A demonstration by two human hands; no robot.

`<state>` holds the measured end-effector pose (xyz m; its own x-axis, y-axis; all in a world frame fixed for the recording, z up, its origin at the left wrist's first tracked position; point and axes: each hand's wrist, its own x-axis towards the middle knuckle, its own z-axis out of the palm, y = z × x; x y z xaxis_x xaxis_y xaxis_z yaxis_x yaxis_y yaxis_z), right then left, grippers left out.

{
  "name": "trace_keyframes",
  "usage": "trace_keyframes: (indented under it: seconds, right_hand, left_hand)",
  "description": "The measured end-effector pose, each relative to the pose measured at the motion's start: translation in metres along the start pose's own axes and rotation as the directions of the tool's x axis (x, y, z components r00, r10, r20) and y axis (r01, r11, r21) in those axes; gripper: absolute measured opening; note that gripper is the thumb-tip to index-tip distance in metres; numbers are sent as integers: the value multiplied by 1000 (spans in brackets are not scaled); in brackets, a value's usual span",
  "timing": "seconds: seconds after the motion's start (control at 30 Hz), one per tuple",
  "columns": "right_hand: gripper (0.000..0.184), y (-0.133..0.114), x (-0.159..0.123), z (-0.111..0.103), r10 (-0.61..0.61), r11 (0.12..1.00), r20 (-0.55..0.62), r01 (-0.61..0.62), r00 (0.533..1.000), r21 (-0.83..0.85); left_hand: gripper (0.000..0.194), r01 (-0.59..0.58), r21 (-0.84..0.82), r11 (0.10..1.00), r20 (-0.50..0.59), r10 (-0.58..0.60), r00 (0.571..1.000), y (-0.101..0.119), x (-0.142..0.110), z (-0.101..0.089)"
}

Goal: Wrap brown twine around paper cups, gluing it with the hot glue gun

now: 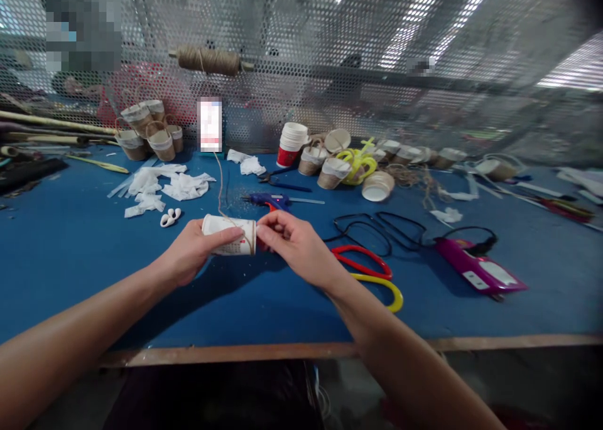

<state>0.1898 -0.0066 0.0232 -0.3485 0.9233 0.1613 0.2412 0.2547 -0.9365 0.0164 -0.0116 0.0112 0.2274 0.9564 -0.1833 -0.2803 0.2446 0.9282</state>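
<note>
Paper cup [229, 249]: on its side, my side of the glue gun [271, 199]
Long axis: left-to-right
My left hand [195, 248]: gripping it
My right hand [288, 236]: nearer the twine [220, 188] wrap — grip, can't tell

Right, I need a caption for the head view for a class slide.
Left hand holds a paper cup with twine across it, right hand at its end; beyond, a blue glue gun.

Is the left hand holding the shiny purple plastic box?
No, the purple box lies on the blue tabletop at the right, while the left hand holds a white paper cup.
</note>
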Motion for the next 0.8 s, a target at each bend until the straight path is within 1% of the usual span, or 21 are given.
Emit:
trace_keyframes:
  seconds: [0.1,0.17,0.2,0.23,0.3,0.37,0.4,0.43,0.47,0.5,0.57,0.67,0.73,0.8]
  right_hand:
    - [12,5,6,-7,48,995,-149,-33,988,96]
    - [12,7,10,-11,84,987,-207,-53,975,154]
    - [11,8,11,-14,100,985,-220,-66,970,157]
    - [11,8,13,-17,109,988,-234,-79,966,133]
    - [11,6,16,-25,97,995,-276,-97,956,13]
    - [14,5,21,-35,68,976,-315,-128,947,-174]
    - [16,5,24,-41,60,944,-325,-159,944,-289]
    - [20,7,28,-46,58,896,-329,-194,943,-399]
    - [24,10,32,-51,72,820,-324,-241,943,-520]
    - [28,15,36,-55,94,767,-321,-274,942,-581]
    - [31,27,45,-60,155,716,-298,-315,942,-623]
    - [33,44,58,-56,262,693,-231,-349,937,-630]
    - [27,50,64,-52,315,696,-213,-377,925,-611]
    - [21,51,66,-50,359,716,-206,-410,910,-564]
  left_hand:
    - [18,-31,11,999,-25,31,999,-4,-2,-3]
    - [20,-43,2,999,-24,43,999,-7,-3,-6]
    - [21,-45,-1,999,-27,45,999,-9,-3,-7]
    - [22,-45,0,999,-33,45,998,-10,-3,-8]
    - [23,-42,18,999,-52,43,998,-11,-3,-9]
    - [24,-38,48,998,-68,41,997,-12,-2,-10]
    - [24,-40,61,997,-70,44,997,-12,-2,-10]
    - [24,-45,72,996,-72,50,996,-12,-2,-10]
    - [24,-50,82,995,-71,55,996,-12,-2,-10]
    - [24,-57,91,994,-69,64,996,-12,-2,-10]
    - [24,-79,107,991,-66,86,994,-11,-3,-10]
    - [25,-108,137,985,-71,119,990,-11,-4,-11]
    - [25,-124,179,976,-75,139,987,-12,-3,-12]
    - [26,-145,236,961,-73,166,983,-13,-2,-13]
